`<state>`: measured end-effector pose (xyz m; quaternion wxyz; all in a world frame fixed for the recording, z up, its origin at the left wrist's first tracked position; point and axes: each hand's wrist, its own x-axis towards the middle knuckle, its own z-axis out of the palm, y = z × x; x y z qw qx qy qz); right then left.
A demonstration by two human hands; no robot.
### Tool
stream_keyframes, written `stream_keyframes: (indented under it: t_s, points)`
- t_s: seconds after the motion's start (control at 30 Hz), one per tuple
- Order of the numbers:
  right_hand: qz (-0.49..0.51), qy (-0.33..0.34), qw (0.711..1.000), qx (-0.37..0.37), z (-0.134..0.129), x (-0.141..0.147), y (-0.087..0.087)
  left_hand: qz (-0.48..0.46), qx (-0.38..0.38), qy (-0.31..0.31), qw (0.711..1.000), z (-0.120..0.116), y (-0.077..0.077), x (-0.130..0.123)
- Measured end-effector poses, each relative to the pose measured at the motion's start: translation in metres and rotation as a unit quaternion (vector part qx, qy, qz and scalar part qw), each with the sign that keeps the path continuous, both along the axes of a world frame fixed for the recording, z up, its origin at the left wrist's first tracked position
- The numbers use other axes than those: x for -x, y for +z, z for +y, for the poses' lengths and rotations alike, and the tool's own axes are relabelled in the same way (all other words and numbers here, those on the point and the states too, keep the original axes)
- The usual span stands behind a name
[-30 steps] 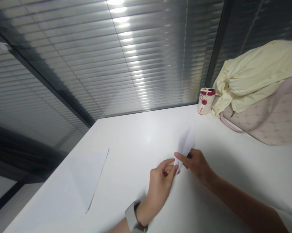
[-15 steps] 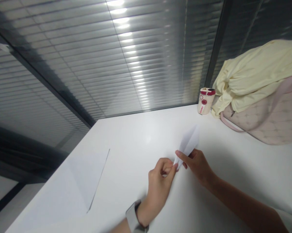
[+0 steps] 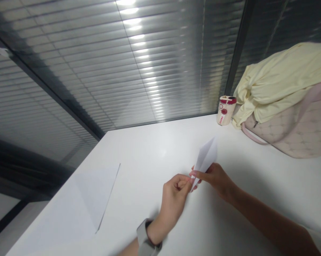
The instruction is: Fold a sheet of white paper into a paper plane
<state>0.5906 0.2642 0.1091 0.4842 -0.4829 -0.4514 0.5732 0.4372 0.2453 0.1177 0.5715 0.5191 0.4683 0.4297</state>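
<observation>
A folded white paper (image 3: 208,153), narrow and pointed, is held above the table between both hands. My left hand (image 3: 173,199), with a grey watch on its wrist, pinches the paper's lower tip between thumb and index finger. Just above that tip, my right hand (image 3: 215,177) grips the paper, its thumb on the near face and its other fingers partly hidden behind. The fingertips of the two hands are close together. The upper end of the paper points away, up and to the right.
White sheets (image 3: 77,206) lie on the white table (image 3: 139,149) at the left. At the back right stands a cream and red cup (image 3: 226,111), beside a pink quilted bag (image 3: 304,131) with a pale yellow cloth (image 3: 285,78) over it. Blinds line the glass wall behind.
My right thumb and fingers have shifted slightly down and left along the paper, closer to my left fingertips. The paper has tilted a little. Both hands still hold it.
</observation>
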Motion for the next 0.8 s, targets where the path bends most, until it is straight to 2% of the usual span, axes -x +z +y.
stream_keyframes:
  t_s: [0.17, 0.4, 0.67, 0.8]
  points:
    - [0.002, -0.042, 0.999, 0.018, 0.000, 0.001, -0.001, -0.043, 0.051, -0.005, 0.998, 0.002, 0.002, -0.003]
    - [-0.013, -0.101, 0.994, 0.047, -0.003, 0.006, 0.004, -0.055, 0.069, -0.003, 0.996, 0.001, 0.005, -0.007]
    - [0.051, -0.003, 0.997, 0.049, -0.004, -0.002, 0.001, -0.059, 0.064, -0.008, 0.996, 0.004, -0.003, -0.004]
    - [0.021, -0.007, 0.999, 0.043, -0.004, -0.002, 0.005, -0.046, 0.064, -0.005, 0.997, 0.005, -0.006, -0.004]
